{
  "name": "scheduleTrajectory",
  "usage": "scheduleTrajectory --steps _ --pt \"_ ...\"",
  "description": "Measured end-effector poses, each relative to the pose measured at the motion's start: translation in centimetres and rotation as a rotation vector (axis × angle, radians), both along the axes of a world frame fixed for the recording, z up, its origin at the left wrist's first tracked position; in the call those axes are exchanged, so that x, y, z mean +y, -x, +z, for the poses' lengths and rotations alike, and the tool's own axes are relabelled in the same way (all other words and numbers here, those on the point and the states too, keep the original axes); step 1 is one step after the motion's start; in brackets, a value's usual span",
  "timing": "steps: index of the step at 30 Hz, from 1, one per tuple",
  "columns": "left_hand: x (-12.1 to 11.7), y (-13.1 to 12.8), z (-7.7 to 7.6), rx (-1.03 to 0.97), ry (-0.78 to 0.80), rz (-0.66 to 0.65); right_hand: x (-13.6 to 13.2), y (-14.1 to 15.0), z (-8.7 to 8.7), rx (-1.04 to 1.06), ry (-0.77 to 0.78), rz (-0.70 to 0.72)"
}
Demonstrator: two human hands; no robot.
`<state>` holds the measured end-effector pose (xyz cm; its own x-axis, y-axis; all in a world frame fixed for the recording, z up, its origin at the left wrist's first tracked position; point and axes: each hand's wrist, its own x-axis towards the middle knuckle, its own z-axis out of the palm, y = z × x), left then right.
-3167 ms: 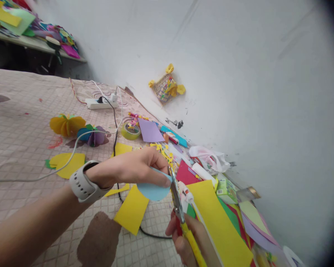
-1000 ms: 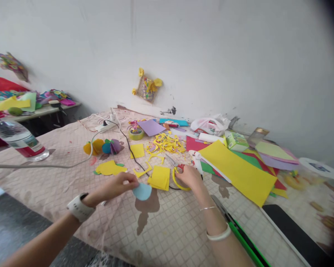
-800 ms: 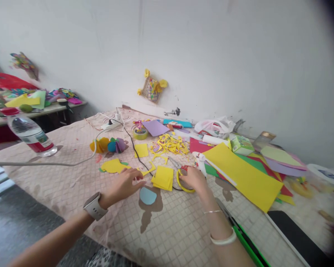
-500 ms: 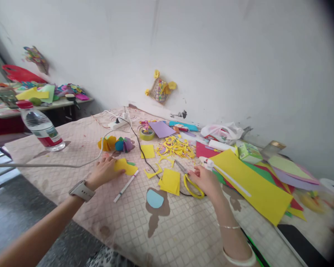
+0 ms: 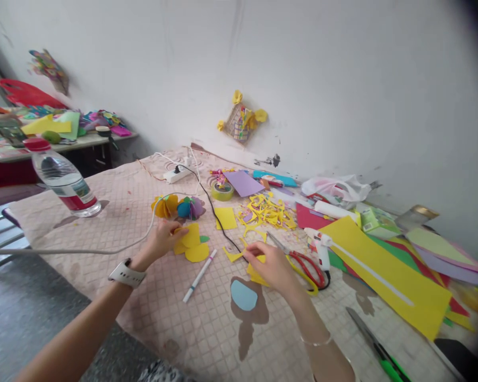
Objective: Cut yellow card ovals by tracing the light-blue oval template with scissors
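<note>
Your left hand pinched a rounded yellow paper cutout, which lay flat and overlapped a second round yellow paper piece on the patterned table cover. Your right hand rested on a flat yellow paper sheet, covering most of it, with only its lower left edge showing.
</note>
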<state>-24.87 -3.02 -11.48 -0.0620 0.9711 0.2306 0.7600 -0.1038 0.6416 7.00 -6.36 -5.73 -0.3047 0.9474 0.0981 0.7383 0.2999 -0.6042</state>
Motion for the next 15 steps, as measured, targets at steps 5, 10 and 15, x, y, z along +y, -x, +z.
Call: scheduleTrajectory --steps 5,10,15 --pt "0.7 0.4 -1.3 0.050 0.026 -0.061 2.5 7.7 -0.7 -0.097 -0.047 0.187" --pt "0.1 0.3 -1.3 0.027 -0.128 -0.052 4.5 11.6 -2.2 -0.276 -0.027 0.344" --pt "-0.2 0.4 -0.8 -0.029 -0.225 -0.041 5.6 11.7 -1.9 -0.339 0.008 0.395"
